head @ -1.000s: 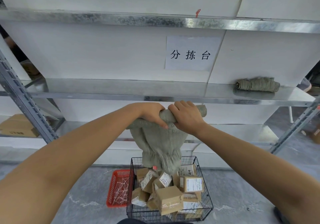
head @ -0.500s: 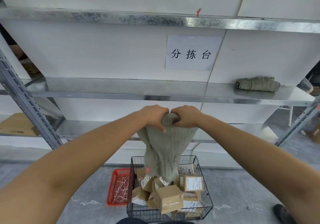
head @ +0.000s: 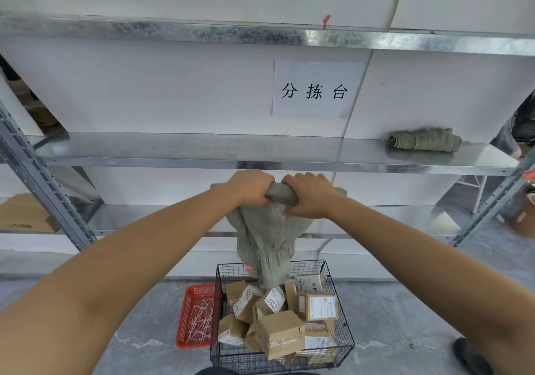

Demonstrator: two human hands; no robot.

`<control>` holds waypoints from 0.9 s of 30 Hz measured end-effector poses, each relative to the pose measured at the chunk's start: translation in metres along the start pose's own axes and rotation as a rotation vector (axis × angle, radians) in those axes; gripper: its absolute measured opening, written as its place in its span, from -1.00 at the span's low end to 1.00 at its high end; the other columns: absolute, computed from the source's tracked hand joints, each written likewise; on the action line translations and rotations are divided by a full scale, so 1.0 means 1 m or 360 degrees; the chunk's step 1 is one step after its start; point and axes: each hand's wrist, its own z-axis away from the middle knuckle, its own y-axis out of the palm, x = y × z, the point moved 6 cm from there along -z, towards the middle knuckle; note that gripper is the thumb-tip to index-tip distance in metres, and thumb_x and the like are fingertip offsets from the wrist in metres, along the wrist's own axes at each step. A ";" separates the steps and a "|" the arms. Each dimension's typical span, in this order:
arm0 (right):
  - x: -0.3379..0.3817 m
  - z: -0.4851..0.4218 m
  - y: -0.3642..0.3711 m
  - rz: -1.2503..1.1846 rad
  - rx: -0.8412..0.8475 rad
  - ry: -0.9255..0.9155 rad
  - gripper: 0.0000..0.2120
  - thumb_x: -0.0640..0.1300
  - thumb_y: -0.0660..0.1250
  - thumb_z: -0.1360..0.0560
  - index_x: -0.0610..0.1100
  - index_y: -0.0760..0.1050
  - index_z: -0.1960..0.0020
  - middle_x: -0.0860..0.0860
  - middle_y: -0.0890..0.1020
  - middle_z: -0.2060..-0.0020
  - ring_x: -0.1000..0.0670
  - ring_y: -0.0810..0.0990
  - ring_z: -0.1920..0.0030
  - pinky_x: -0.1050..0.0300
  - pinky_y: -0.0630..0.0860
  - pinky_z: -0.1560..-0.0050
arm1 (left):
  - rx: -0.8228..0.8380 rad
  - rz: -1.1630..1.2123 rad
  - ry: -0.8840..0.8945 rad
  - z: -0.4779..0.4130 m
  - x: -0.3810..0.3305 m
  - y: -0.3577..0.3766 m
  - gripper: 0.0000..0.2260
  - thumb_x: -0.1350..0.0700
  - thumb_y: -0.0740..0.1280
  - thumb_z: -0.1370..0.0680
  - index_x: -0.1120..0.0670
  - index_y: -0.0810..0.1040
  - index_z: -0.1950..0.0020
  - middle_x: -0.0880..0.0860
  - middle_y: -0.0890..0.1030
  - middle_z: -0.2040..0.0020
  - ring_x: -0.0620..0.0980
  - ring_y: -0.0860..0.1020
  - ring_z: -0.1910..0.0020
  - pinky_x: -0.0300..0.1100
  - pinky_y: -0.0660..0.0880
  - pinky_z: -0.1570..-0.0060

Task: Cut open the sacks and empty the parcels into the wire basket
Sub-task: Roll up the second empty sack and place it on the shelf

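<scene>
Grey concrete floor [head: 405, 311] below metal shelving [head: 202, 154] against white panels. One wire basket [head: 344, 343] holds roughly ten parcels [head: 282, 337]; one red basket [head: 197, 316] sits beside it. Left hand [head: 251, 187] and right hand [head: 309, 195] are both clenched on one grey sack [head: 266, 244] hanging into the wire basket. One rolled sack [head: 425, 140] lies on the shelf.

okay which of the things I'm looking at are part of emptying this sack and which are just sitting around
Part of the job:
- limp grey-green woven sack, gripped by left hand and right hand
- black wire basket
- brown cardboard parcels inside it

Just lying about:
- rolled grey-green sack on metal shelf
- red plastic crate
- paper sign
</scene>
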 end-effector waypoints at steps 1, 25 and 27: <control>-0.002 -0.001 0.003 -0.0111 0.0126 0.0015 -0.48 0.13 0.35 -0.41 -0.03 0.33 -0.28 -0.02 0.54 -0.11 -0.09 0.49 -0.12 0.01 0.36 -0.12 | -0.0068 -0.0073 0.0021 0.000 0.000 -0.001 -0.80 0.02 0.27 -0.51 0.09 0.46 -0.07 0.04 0.58 0.01 0.02 0.50 0.08 -0.15 0.35 0.22; -0.004 0.004 0.011 -0.0221 0.0201 0.0023 -0.11 0.17 0.45 -0.32 -0.06 0.07 -0.48 -0.10 0.14 -0.45 -0.15 0.29 -0.38 -0.07 0.30 -0.35 | 0.0070 0.0021 0.0068 0.009 0.005 -0.006 -0.68 -0.11 0.41 -0.40 0.08 0.45 0.04 -0.04 0.46 0.16 -0.03 0.44 0.12 -0.18 0.31 0.21; -0.007 0.002 0.012 -0.0423 0.0423 0.0036 -0.26 0.12 0.45 -0.35 -0.09 0.23 -0.40 -0.08 0.38 -0.33 -0.09 0.43 -0.24 0.03 0.38 -0.22 | -0.0003 -0.0013 0.0074 0.010 0.005 -0.006 -0.69 -0.11 0.41 -0.40 0.05 0.43 0.07 -0.05 0.45 0.18 -0.05 0.42 0.15 -0.17 0.30 0.24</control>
